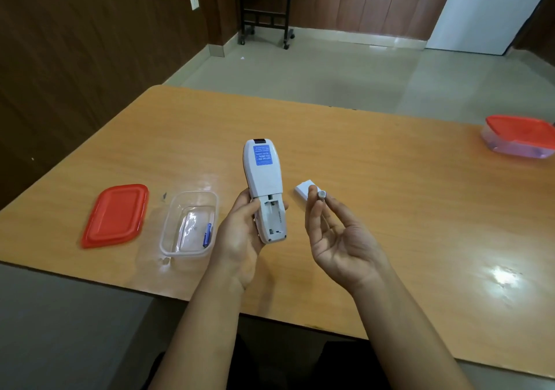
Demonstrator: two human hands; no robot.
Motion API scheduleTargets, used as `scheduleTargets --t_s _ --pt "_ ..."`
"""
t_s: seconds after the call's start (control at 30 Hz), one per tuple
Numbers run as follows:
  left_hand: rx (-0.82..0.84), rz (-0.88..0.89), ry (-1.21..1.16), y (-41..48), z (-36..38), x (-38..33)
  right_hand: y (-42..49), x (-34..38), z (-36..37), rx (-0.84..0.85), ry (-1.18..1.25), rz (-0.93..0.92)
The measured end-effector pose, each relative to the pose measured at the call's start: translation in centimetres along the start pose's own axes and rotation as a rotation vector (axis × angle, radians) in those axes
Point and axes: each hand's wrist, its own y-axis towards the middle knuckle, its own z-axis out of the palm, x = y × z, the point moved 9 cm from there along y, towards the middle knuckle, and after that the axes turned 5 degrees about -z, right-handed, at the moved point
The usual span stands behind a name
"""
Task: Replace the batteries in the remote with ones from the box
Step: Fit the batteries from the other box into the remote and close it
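Remote (264, 185) sits upright-tilted in the left hand (240, 233), back side facing the camera, its far end pointing away over the table (390, 179). The left hand's fingers wrap round the lower left edge of the casing, with the thumb tip showing at the right edge. A blue label is stuck on the upper back. The battery compartment at the near end is uncovered and looks empty, its white floor and contacts showing.

Just to the right of the remote, the right hand (339, 239) is held palm up, thumb and fingertips pinching a small battery (322, 194) whose metal end faces the camera. This battery is near the compartment but apart from it. Just beyond the right hand's fingertips a white battery cover (304, 190) lies on the table.

To the left of the left hand stands a clear plastic box (189, 224), open, with one blue battery (207, 235) lying against its right wall. A red lid (115, 215) lies flat beside the box, further left. Well apart, at the table's far right edge, is a second clear box with a red lid on it (519, 136); its contents cannot be made out.
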Motion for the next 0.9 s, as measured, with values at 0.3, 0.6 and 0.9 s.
scheduleTargets --t_s 0.3,0.6,0.9 --pt "-0.005 -0.005 0.02 0.2 -0.3 0.4 -0.4 2.4 1.9 0.071 -0.949 -0.511" --pt "0.017 -0.041 -0.039 0.5 -0.4 0.9 -0.9 1.6 4.0 0.108 -1.459 -0.828" --pt "0.011 -0.084 -0.07 0.8 -0.9 1.6 -0.9 -0.1 5.5 0.297 -1.939 -1.018"
